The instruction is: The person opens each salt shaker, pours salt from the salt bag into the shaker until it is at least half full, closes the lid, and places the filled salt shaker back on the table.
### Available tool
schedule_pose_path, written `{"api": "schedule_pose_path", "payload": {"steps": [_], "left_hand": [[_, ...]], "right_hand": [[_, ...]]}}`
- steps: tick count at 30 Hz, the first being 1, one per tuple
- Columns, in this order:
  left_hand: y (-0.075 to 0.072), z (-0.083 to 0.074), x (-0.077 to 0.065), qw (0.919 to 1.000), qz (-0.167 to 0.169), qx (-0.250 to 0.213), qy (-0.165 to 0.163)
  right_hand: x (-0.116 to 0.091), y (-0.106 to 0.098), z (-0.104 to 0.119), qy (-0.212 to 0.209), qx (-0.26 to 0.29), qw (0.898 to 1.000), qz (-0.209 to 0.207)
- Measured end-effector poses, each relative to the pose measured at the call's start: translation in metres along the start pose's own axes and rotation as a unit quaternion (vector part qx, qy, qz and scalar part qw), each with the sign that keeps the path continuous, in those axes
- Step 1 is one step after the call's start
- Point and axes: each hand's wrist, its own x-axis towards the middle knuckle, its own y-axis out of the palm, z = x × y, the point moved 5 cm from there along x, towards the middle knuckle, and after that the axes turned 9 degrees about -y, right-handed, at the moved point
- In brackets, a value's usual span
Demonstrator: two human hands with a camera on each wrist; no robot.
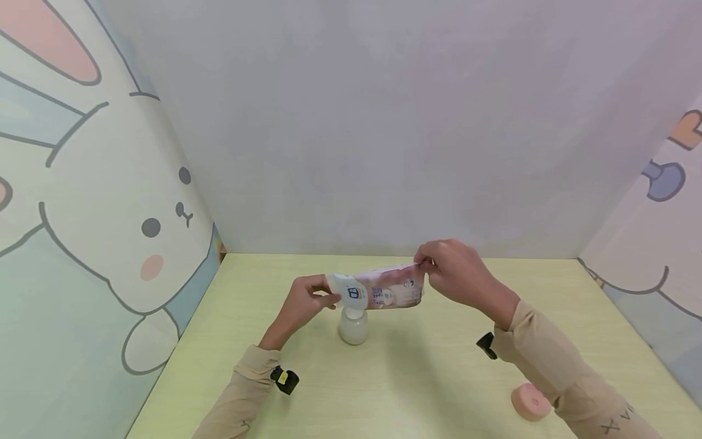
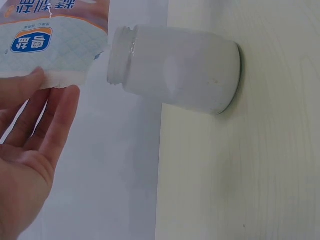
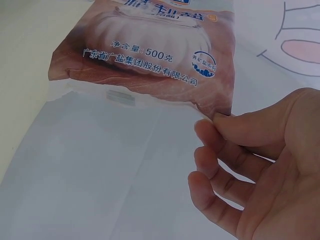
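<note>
Above the table [image 1: 230, 305], a bag [image 1: 392, 289] is held aslant. The right hand [image 1: 457, 274] pinches one raised corner; the left hand [image 1: 301, 305] pinches the opposite end. A jar [image 1: 353, 330] stands just beneath that end; a pink disc [image 1: 530, 402] lies well apart.

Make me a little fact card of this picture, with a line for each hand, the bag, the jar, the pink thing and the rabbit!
Left hand: pinches the left end of the bag
Right hand: pinches the bag's upper right corner
Bag: printed; its left end is by the mouth of the jar
Jar: whitish, upright on the table, no lid on
Pink round thing: on the table, beside the right sleeve
Rabbit drawing: big, on the person's left
</note>
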Motion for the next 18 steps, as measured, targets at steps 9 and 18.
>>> {"api": "schedule_pose_path", "payload": {"steps": [9, 18], "left_hand": [[0.0003, 0.0014, 0.0008, 1.0, 0.002, 0.0, -0.004], [-0.0001, -0.0003, -0.0002, 0.9999, 0.001, -0.003, -0.014]], "right_hand": [[0.0, 0.0007, -0.0006, 0.003, 0.002, 1.0, 0.002], [0.0, 0.0014, -0.0016, 0.002, 0.001, 1.0, -0.001]]}}
